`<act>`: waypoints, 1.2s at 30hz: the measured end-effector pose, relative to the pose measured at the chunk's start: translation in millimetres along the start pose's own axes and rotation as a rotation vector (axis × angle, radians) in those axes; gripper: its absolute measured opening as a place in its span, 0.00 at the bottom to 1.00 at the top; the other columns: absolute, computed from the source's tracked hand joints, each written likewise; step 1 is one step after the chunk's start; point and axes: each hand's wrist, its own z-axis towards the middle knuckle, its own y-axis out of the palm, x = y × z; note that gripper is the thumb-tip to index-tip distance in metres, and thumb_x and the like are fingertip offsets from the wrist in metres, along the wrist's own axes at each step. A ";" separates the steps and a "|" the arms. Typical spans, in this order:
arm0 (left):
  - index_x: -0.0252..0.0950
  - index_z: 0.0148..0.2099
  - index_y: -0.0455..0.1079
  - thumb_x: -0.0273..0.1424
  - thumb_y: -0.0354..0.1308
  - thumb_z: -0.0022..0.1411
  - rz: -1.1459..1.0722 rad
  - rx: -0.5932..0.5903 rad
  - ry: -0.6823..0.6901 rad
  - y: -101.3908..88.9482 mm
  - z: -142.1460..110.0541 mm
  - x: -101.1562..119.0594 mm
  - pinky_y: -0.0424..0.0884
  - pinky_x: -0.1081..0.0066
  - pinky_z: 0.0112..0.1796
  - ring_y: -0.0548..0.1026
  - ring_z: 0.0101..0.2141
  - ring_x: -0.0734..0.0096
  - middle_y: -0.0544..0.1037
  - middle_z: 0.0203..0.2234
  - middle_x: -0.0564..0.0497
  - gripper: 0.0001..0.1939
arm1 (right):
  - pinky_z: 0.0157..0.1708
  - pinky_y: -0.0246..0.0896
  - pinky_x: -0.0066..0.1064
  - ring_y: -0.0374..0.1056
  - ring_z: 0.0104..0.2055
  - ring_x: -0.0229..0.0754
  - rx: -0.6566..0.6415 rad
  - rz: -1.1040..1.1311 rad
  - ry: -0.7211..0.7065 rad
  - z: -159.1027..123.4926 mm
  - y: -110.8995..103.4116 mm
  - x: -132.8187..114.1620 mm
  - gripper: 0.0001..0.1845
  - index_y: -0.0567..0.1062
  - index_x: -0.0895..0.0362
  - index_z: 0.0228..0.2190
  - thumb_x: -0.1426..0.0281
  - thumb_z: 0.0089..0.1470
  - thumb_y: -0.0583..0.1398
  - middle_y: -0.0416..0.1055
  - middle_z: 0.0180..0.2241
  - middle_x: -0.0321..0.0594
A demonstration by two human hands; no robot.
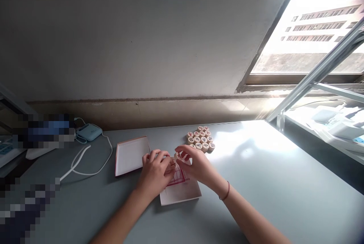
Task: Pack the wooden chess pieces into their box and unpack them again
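My left hand point(156, 170) rests with curled fingers on a white box base point(182, 194) that holds a folded sheet with red grid lines point(178, 177). My right hand point(193, 164) is beside it, pinching a round wooden chess piece point(178, 155) just above the sheet. A cluster of several round wooden pieces point(201, 138) with printed characters lies on the grey table point(256, 183) just beyond my right hand. A white box lid with a red rim point(130, 155) lies open to the left of my left hand.
A light blue device point(88, 131) with a white cable point(85, 160) sits at the back left by the wall. Blurred-out items lie at the far left. A window frame point(313, 77) and a sunlit ledge border the table's right side.
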 end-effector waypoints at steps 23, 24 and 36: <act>0.44 0.48 0.71 0.32 0.53 0.62 0.023 -0.223 -0.107 -12.5 -0.8 -13.9 0.57 0.57 0.43 0.68 0.47 0.57 0.78 0.41 0.49 0.12 | 0.33 0.57 0.31 0.64 0.33 0.42 -0.077 -0.535 -0.231 -3.2 25.9 0.3 0.03 0.70 0.55 0.33 0.69 0.57 0.59 0.73 0.28 0.38; 0.44 0.49 0.71 0.33 0.54 0.61 0.020 -0.220 -0.111 -12.2 -0.8 -13.9 0.58 0.57 0.44 0.68 0.48 0.57 0.78 0.42 0.49 0.13 | 0.33 0.58 0.31 0.65 0.33 0.42 -0.066 -0.494 -0.215 -1.7 21.1 0.8 0.05 0.70 0.55 0.34 0.67 0.56 0.60 0.73 0.29 0.38; 0.43 0.46 0.72 0.32 0.55 0.59 -0.040 -0.204 -0.118 -2.3 6.3 -6.9 0.59 0.58 0.43 0.70 0.45 0.59 0.79 0.40 0.51 0.13 | 0.32 0.60 0.29 0.71 0.40 0.46 -0.038 -0.746 0.469 96.9 -75.0 67.0 0.15 0.75 0.56 0.43 0.64 0.56 0.56 0.74 0.41 0.47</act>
